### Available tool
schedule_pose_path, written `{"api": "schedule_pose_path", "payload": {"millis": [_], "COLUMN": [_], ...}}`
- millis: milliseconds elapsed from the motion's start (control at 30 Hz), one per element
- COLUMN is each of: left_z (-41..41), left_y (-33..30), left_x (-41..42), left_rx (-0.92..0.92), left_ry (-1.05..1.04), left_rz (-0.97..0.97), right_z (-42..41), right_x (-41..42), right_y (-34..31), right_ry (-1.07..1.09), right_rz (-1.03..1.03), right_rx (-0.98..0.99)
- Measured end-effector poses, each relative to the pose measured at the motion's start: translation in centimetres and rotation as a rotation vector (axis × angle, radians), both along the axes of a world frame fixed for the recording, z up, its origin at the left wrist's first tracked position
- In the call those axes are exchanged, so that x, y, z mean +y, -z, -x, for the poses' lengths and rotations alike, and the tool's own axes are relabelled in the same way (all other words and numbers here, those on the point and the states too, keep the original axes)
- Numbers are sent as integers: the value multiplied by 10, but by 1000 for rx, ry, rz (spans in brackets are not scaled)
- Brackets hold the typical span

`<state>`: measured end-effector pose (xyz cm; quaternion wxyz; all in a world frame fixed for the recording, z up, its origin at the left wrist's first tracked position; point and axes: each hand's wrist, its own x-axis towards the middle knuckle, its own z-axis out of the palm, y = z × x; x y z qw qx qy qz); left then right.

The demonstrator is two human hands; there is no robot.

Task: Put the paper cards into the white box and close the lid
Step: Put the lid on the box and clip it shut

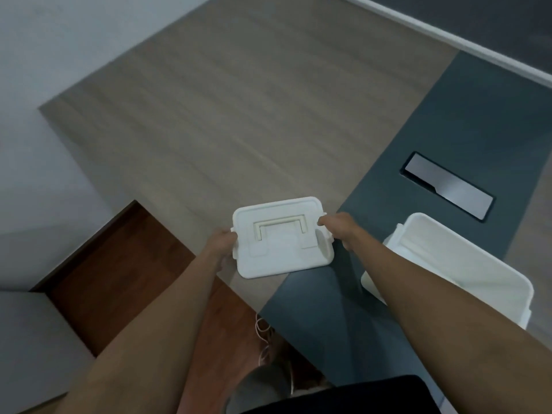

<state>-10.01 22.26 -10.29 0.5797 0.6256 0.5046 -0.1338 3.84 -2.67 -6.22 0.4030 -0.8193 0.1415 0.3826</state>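
Both hands, left (222,245) at nine o'clock, right (339,231) at three, are gripping the lidded box (282,239); uneven pressing could leave a latch unseated.

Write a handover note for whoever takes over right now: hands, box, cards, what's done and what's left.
Left hand grips the left side of the white box; right hand grips its right side.
The box sits near the table's front edge, lid on, handle flat.
A second, open white container stands to the right.
No paper cards are visible, so I can't confirm they're inside.
Left: check both side latches are snapped.
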Motion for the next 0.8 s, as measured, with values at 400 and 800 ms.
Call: {"api": "schedule_pose_path", "payload": {"millis": [400, 800], "left_z": [-39, -129], "left_y": [-44, -123], "left_x": [0, -64], "left_rx": [-103, -442], "left_ry": [-188, 10], "left_rz": [141, 21], "right_z": [-9, -34], "right_x": [3, -92], "right_y": [-50, -171], "right_ry": [181, 364], "right_rz": [-117, -235], "right_rx": [-47, -359]}}
